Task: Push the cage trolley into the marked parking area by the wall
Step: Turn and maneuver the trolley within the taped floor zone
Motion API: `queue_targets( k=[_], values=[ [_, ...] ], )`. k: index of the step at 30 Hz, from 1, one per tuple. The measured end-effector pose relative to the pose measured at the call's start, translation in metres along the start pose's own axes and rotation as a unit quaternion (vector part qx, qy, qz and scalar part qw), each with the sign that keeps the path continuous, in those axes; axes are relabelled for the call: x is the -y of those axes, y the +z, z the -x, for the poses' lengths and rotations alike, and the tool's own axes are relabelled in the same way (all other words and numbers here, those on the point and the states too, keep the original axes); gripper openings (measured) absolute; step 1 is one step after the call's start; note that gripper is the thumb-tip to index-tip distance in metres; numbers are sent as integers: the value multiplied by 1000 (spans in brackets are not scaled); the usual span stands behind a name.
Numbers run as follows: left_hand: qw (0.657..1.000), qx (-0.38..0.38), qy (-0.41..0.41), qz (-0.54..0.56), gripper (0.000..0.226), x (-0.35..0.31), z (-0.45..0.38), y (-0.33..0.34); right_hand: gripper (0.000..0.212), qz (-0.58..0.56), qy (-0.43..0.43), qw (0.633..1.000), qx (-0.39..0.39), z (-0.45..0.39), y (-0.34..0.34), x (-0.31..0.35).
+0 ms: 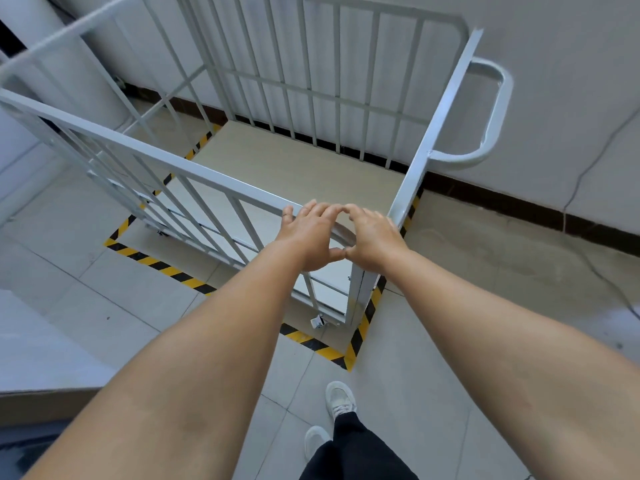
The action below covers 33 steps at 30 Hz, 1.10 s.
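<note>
The white metal cage trolley (pixel 214 174) stands against the wall (pixel 561 57), with its beige deck (pixel 294 161) inside the yellow-and-black taped parking rectangle (pixel 162 266). The tape shows along the trolley's left, near and right sides. My left hand (pixel 308 233) and my right hand (pixel 372 237) sit side by side on the rounded near corner of the top rail. The fingers lie over the rail and the thumbs sit under it. A looped push handle (pixel 495 109) sticks out on the trolley's right end, close to the wall.
A white round column (pixel 69 64) stands at the left behind the trolley's open side panel. A brown-edged platform (pixel 45 403) lies at the lower left. A thin cable (pixel 588 168) runs down the wall and across the floor on the right. My shoes (pixel 341 398) are on grey tiles.
</note>
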<state>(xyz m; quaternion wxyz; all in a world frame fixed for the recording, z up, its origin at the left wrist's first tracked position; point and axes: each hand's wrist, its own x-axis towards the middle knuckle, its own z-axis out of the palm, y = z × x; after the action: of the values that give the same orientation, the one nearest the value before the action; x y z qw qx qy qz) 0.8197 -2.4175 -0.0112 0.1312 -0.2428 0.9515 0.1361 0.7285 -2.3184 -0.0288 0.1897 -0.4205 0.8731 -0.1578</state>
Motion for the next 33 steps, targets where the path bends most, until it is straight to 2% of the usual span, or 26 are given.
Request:
queue_targets(
  k=[5,12,20,33],
  values=[
    [999,-20,11,41,84,-43,-2,-4,77,17,6,999,-36,19,-26,-27],
    [995,-65,-13,74,79,-103,-32,-14,70,3,6,997,-76,13,-76,-83],
    [986,-103,-74,107,68,-188,-101,-22,62,-13,-15,998,-67,-15,-138,-177],
    [981,-129,-86,117,65,-273,-218,-53,56,-47,-16,996,-77,-83,-216,-278]
  ],
)
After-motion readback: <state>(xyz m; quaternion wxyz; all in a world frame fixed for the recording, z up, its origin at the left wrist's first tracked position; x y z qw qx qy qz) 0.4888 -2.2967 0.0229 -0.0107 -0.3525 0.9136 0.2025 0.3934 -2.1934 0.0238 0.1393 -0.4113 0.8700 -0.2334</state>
